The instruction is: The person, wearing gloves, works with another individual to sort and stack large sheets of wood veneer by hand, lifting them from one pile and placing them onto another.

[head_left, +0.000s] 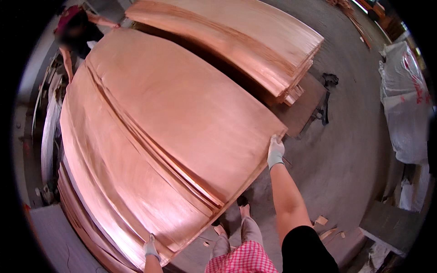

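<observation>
A large reddish-tan wood veneer sheet (195, 100) covers the middle of the view, with a lengthwise gap and overlapping folds toward its left part. My right hand (276, 150), in a white glove, is closed on the sheet's near right corner, thumb on top and the other fingers hidden beneath. Lower left, my left hand (151, 248), also gloved, grips the near edge of the left part of the veneer; its fingers are partly hidden. At the far left end, a co-worker (77, 34) has both arms reaching to the sheet's far edge.
Beyond the sheet stands a thick stack of veneer (236, 32), beside a brown board (302, 104) on the grey floor. Plastic-wrapped goods (405, 100) stand at the right, above a dark panel (387, 225). A grey surface (63, 241) is at lower left. Wood scraps (321, 220) lie near my feet.
</observation>
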Action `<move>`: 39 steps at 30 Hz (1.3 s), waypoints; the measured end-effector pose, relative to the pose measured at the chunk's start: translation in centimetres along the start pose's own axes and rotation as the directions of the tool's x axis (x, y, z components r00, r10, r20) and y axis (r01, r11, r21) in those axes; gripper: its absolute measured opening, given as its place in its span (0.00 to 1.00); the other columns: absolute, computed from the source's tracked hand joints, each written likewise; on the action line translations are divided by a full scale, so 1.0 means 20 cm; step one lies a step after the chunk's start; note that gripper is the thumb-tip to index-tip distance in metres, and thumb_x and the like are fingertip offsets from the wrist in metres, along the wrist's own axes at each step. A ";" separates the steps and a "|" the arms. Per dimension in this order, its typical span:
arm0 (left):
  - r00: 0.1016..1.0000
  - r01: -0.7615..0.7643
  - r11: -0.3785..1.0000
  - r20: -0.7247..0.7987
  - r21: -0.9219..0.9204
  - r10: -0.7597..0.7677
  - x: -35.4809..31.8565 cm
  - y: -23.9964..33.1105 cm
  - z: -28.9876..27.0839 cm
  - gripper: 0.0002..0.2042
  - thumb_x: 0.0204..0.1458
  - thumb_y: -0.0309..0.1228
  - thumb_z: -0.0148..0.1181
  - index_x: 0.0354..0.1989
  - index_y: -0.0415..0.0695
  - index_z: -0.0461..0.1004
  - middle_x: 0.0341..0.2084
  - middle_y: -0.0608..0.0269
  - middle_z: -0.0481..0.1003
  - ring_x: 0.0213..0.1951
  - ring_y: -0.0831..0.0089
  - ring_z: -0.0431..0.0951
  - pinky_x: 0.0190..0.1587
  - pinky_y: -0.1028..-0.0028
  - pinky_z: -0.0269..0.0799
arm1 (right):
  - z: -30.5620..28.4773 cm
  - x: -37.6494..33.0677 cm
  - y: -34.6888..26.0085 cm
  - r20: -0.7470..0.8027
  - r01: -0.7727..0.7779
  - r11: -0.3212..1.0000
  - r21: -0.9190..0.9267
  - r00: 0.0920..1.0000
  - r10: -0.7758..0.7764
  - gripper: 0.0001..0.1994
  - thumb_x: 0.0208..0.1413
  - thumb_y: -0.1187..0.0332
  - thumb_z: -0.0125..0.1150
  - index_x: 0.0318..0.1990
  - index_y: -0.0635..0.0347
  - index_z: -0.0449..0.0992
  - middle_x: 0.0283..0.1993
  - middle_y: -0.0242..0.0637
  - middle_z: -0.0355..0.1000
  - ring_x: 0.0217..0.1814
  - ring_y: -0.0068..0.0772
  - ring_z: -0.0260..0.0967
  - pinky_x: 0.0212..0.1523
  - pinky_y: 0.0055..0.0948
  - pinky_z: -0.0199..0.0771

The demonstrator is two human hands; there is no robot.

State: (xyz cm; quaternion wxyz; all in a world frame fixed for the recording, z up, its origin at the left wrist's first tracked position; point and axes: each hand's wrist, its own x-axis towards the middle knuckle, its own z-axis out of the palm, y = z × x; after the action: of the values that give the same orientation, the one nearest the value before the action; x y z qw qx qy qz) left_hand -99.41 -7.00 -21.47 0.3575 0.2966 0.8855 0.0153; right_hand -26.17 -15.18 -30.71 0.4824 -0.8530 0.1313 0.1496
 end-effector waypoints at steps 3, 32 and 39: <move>1.000 0.018 1.000 0.023 -0.022 -0.017 -0.11 0.01 -0.03 0.35 0.48 0.57 0.62 0.46 0.30 0.72 0.31 0.52 0.75 0.29 0.62 0.74 0.31 0.64 0.72 | -0.10 -0.30 -0.13 -0.106 0.246 0.967 0.061 0.965 -0.239 0.25 0.59 0.53 0.53 0.54 0.66 0.70 0.57 0.51 0.68 0.58 0.51 0.66 0.59 0.38 0.63; 0.999 -0.032 0.992 -0.014 0.125 0.034 -0.40 0.20 -0.09 0.42 0.40 0.60 0.65 0.55 0.36 0.68 0.60 0.39 0.58 0.61 0.47 0.62 0.62 0.60 0.62 | -0.32 -1.76 0.21 0.773 -0.329 0.920 0.215 0.632 0.045 0.18 0.57 0.65 0.63 0.53 0.54 0.68 0.49 0.29 0.69 0.42 0.23 0.70 0.39 0.29 0.72; 0.931 -0.229 0.708 0.061 -0.668 0.359 -0.24 -0.24 -0.03 0.25 0.47 0.38 0.68 0.48 0.34 0.70 0.42 0.52 0.73 0.46 0.66 0.74 0.52 0.72 0.69 | -0.31 -2.21 0.02 0.711 0.553 0.831 0.063 0.560 -0.426 0.13 0.52 0.67 0.68 0.41 0.68 0.77 0.39 0.34 0.77 0.38 0.26 0.74 0.38 0.27 0.73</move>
State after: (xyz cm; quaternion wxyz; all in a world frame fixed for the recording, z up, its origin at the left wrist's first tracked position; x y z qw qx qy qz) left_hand -99.59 -13.41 -19.23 0.5118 0.2915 0.7279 0.3510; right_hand -66.21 -17.22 -11.12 0.4441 -0.7702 -0.3168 0.3305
